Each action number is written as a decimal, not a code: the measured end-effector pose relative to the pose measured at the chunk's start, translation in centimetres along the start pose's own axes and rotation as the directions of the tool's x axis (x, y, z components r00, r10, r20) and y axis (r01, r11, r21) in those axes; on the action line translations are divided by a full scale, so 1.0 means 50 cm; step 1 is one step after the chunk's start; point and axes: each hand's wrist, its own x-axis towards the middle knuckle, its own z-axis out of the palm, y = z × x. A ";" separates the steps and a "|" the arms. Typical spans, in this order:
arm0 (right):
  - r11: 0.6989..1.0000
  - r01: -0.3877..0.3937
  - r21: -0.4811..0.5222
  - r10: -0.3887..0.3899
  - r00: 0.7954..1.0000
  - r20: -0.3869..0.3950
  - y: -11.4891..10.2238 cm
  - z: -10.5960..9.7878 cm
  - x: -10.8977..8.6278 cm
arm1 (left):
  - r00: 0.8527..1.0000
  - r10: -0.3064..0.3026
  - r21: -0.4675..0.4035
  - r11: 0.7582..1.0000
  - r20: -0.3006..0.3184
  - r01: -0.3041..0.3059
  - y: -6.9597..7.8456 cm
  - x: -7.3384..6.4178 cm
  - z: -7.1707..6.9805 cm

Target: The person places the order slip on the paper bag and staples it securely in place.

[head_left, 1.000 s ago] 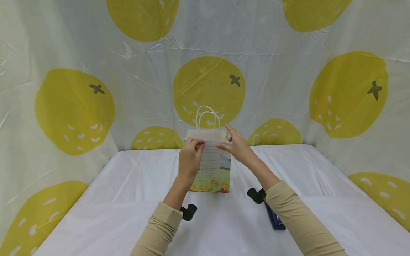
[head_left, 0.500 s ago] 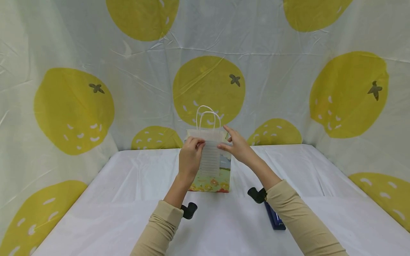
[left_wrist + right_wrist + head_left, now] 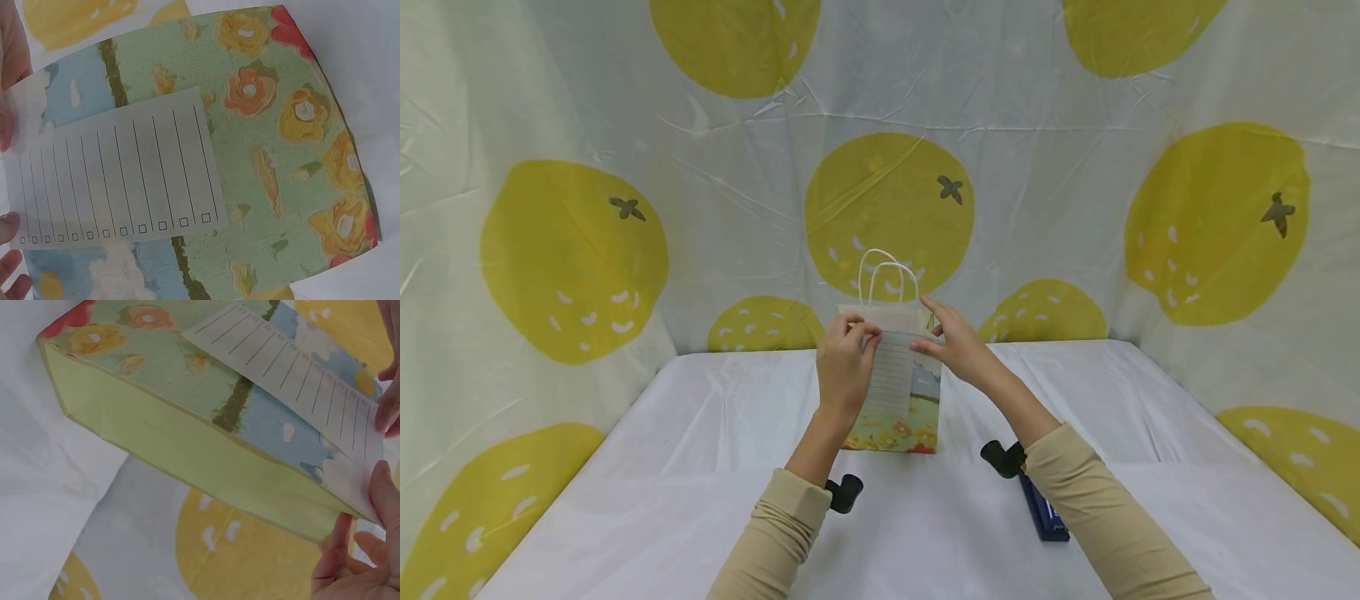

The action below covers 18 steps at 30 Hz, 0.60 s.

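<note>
Lined sheet (image 3: 889,379) has swung its lower end slightly toward the paper bag (image 3: 925,417)'s left edge.
Against the bag's front, near its mouth, left hand (image 3: 841,367) pinches one upper corner; right hand (image 3: 961,342), thumb and forefinger apart, touches the other. They look to be aligning the sheet, so I'd say squaring it to the bag comes next. Upright on the bench (image 3: 760,400), the bag hides its contents.
</note>
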 end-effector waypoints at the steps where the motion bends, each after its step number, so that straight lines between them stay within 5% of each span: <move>1: 1.000 -0.001 0.001 0.001 1.000 0.002 0.001 0.001 0.000 | 1.000 0.003 0.015 1.000 -0.005 -0.003 -0.001 0.000 0.000; 8: 1.000 0.005 -0.004 -0.005 1.000 0.011 0.000 0.001 0.001 | 0.999 0.014 0.071 0.997 -0.030 -0.012 -0.007 0.004 0.000; 18: 1.000 -0.016 0.013 0.016 1.000 0.013 -0.001 0.003 -0.001 | 1.000 -0.013 -0.003 1.000 -0.014 0.013 -0.012 -0.004 0.004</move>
